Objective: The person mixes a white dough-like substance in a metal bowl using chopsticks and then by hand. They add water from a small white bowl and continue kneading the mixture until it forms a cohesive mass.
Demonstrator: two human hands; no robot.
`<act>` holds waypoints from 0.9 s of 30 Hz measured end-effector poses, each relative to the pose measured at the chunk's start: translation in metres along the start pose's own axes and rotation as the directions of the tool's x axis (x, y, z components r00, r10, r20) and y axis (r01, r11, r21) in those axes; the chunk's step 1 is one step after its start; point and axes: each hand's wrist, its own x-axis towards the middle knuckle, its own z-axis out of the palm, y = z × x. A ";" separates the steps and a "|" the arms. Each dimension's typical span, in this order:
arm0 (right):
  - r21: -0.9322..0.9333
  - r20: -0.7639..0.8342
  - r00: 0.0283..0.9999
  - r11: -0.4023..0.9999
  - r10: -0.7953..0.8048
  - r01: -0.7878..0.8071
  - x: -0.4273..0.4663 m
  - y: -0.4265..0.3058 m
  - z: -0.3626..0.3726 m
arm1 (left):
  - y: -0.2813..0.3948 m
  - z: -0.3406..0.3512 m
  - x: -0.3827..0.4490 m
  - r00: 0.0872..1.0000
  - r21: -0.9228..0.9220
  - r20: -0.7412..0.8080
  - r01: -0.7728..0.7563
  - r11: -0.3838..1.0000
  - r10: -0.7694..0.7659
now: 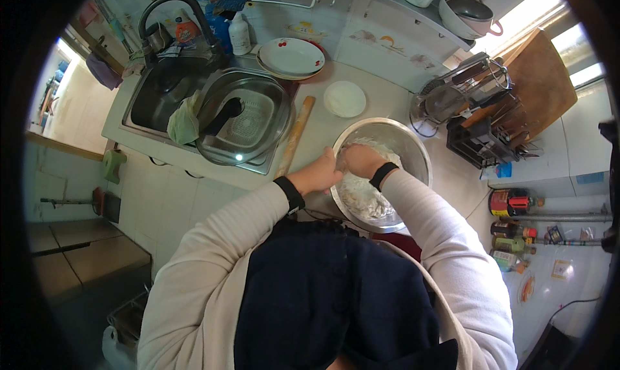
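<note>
A wide metal bowl (422,161) stands at the counter's front edge with pale, floury dough (364,195) inside. My left hand (320,172) holds the bowl's left rim, its thumb upward. Inside the bowl, at the left wall, my right hand (361,160) is bent down against the dough; its fingertips are hidden, so its grip cannot be told. A wooden rolling pin (296,135) lies left of the bowl. Behind the bowl sits a small white dish (345,99).
To the left, a glass lid (286,123) lies over a basket beside the sink (164,96), with a green cloth (184,123) at its edge. Stacked plates (291,56) stand at the back. A utensil rack (479,140) and a wooden cutting board (547,84) are at right.
</note>
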 end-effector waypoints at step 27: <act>-0.169 0.165 0.950 0.957 0.265 -0.238 0.007 0.009 -0.016 | 0.003 -0.004 0.001 0.999 0.023 0.021 -0.049 0.999 0.048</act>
